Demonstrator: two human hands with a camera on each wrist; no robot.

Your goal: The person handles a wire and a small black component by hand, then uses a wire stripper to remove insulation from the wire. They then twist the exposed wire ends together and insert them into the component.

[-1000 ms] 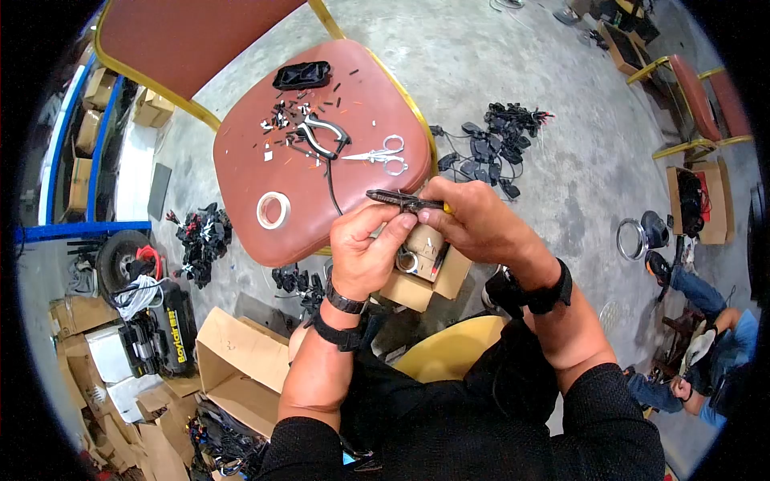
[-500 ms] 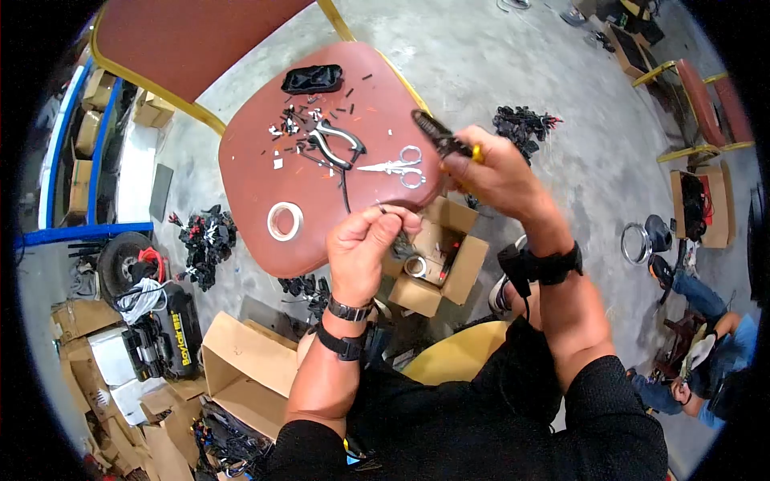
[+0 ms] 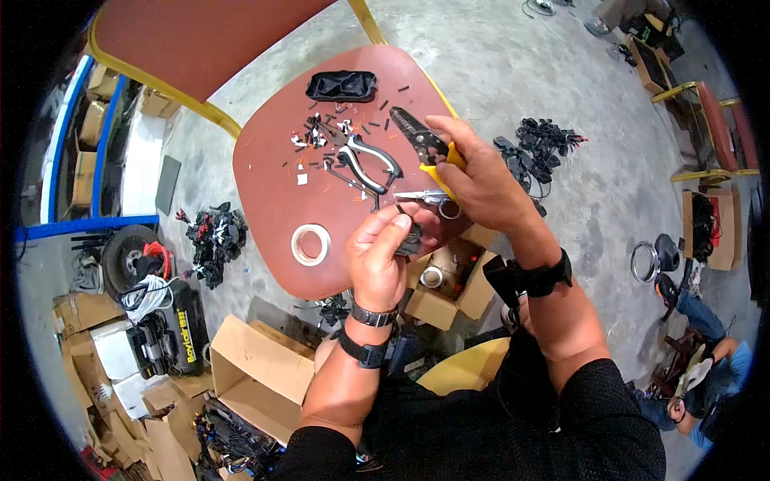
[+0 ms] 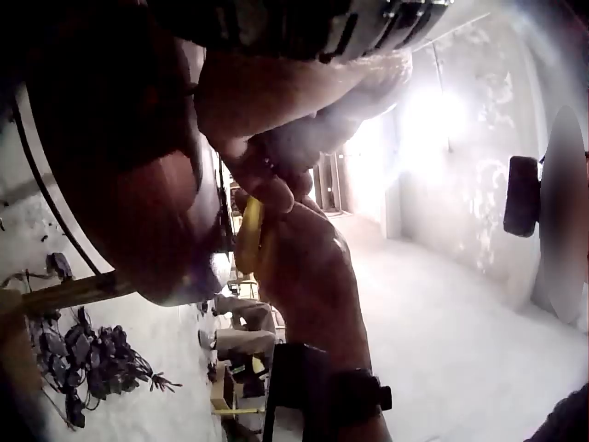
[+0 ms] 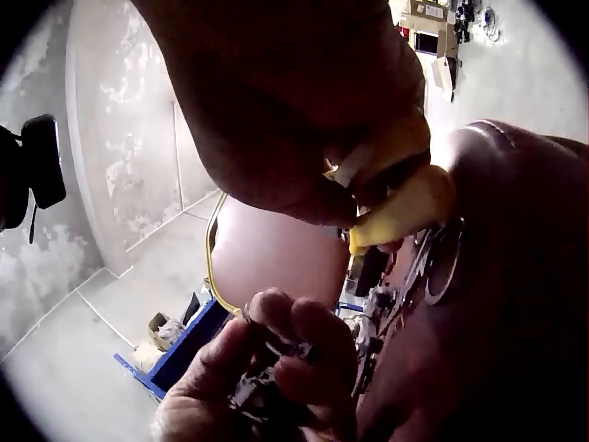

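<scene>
Pinched between thumb and fingers, a small dark part (image 3: pixel 411 240) sits in the left hand (image 3: pixel 377 260), over the near edge of the red chair seat (image 3: pixel 273 184). The right hand (image 3: pixel 489 180) grips a yellow-handled black wire tool (image 3: pixel 421 136), its jaws pointing up and left over the seat. In the right wrist view the left hand (image 5: pixel 276 368) holds the dark piece and the yellow handles (image 5: pixel 405 212) are in the right hand (image 5: pixel 304 120). Scissors (image 3: pixel 425 196) lie beside the right hand, partly hidden by it. Black-and-white pliers (image 3: pixel 373 160) rest further left.
On the seat are a tape roll (image 3: pixel 310 244), a black tray (image 3: pixel 341 86) and scattered small black, white and orange bits. Below the hands stands an open cardboard box (image 3: pixel 433 309). Bundles of black wired parts (image 3: pixel 537 152) lie on the floor, and another person (image 3: pixel 706 369) sits at the right.
The hands, together over the small part a second ago, have parted; the right hand has moved up with the tool, whose yellow handles now show spread. The view has shifted slightly.
</scene>
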